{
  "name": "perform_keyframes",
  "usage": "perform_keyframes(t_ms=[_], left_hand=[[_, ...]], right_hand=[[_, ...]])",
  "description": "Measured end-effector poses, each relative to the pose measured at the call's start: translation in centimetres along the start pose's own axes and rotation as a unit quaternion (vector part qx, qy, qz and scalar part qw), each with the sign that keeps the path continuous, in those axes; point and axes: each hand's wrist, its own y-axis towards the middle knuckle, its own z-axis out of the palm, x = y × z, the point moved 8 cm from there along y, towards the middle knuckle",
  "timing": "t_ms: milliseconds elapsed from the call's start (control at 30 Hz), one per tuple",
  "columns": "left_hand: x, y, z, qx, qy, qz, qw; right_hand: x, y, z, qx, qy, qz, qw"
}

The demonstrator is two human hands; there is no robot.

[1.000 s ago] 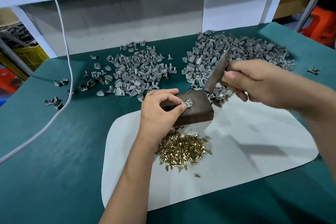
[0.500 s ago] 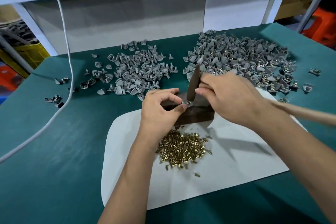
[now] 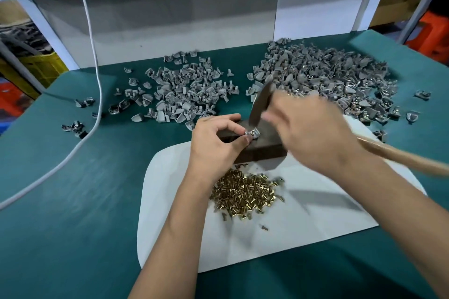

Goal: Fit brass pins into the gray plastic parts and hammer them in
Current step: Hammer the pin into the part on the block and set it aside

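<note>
My left hand (image 3: 216,138) pinches a small gray plastic part (image 3: 252,133) with a pin in it on top of a dark metal block (image 3: 262,150). My right hand (image 3: 308,131), blurred by motion, grips a hammer close to its head. The metal hammer head (image 3: 260,104) points down with its tip just above the part. The wooden handle (image 3: 398,155) sticks out to the right. A heap of brass pins (image 3: 245,192) lies on the white sheet (image 3: 315,221) in front of the block.
Two heaps of gray parts lie on the green table: one at the back centre (image 3: 184,94), a bigger one at the back right (image 3: 335,80). A few stray parts (image 3: 75,126) and a white cable (image 3: 97,94) are at the left.
The hammer swung from a raised, tilted pose down onto the part on the block. My right hand moved left with it. My left hand kept its hold on the part.
</note>
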Motion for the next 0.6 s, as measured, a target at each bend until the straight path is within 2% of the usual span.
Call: perform_keyframes(t_ms=[67, 133, 233, 267, 367, 433, 500, 533, 600], left_hand=[[-0.1, -0.1, 0.0, 0.001, 0.004, 0.003, 1.000], [-0.1, -0.2, -0.1, -0.004, 0.007, 0.000, 1.000], [0.0, -0.1, 0.0, -0.003, 0.003, -0.007, 1.000], [0.0, -0.1, 0.0, -0.004, 0.001, -0.007, 1.000], [-0.3, -0.1, 0.0, -0.003, -0.003, -0.001, 1.000], [-0.4, -0.2, -0.1, -0.007, 0.003, 0.001, 1.000], [-0.2, -0.2, -0.1, -0.006, 0.000, -0.005, 1.000], [-0.1, -0.1, -0.1, -0.005, -0.001, -0.006, 1.000], [-0.1, 0.0, 0.0, 0.004, -0.007, -0.006, 1.000]], right_hand=[[-0.5, -0.2, 1.7, 0.091, -0.040, 0.017, 0.995], [-0.6, 0.7, 0.7, 0.080, -0.064, 0.001, 0.995], [-0.4, 0.5, -1.2, -0.028, -0.003, 0.002, 1.000], [-0.2, 0.3, -0.8, -0.024, 0.011, 0.012, 1.000], [-0.3, -0.1, 1.7, 0.085, -0.032, 0.032, 0.995], [-0.2, 0.6, 0.5, 0.063, -0.061, 0.018, 0.996], [0.1, 0.5, -1.2, -0.014, -0.008, 0.015, 1.000], [0.4, 0.2, -1.1, -0.022, 0.014, 0.022, 0.999], [1.2, -0.3, 0.7, 0.047, -0.008, 0.023, 0.999]])
